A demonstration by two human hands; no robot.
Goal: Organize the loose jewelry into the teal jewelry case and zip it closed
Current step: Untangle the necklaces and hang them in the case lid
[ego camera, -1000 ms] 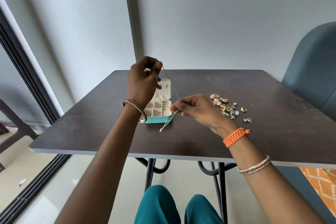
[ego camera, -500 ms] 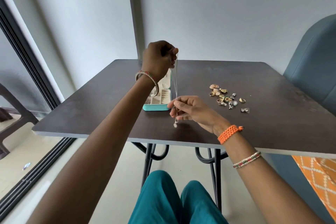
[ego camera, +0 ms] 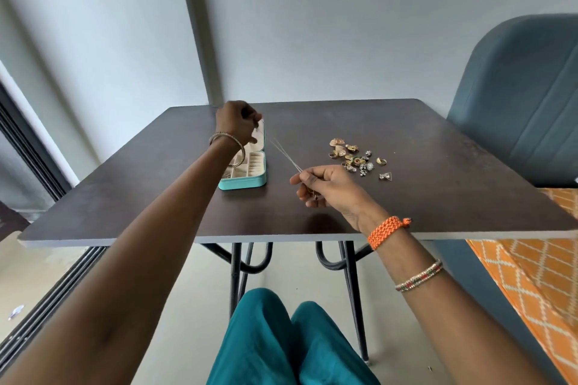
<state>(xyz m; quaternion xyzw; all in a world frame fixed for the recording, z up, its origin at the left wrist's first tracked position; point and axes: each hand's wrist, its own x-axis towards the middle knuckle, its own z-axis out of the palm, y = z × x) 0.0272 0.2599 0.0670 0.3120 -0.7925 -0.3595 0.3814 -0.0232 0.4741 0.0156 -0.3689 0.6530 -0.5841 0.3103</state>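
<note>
Item: thin chain, silver-toned. It is being pinched at its near end by the right hand and is running up and left toward the left hand, which is closed near the case lid; whether the far end is being gripped there cannot be told.

Item: teal jewelry case. It is lying open at left-centre of the table, compartments exposed.

Item: loose jewelry. It is lying clustered to the right of the case, well apart from it.

Handling note, as judgement: the chain is best kept taut and lowered slowly into the case, so that kinks and snags on the dividers are avoided.
</note>
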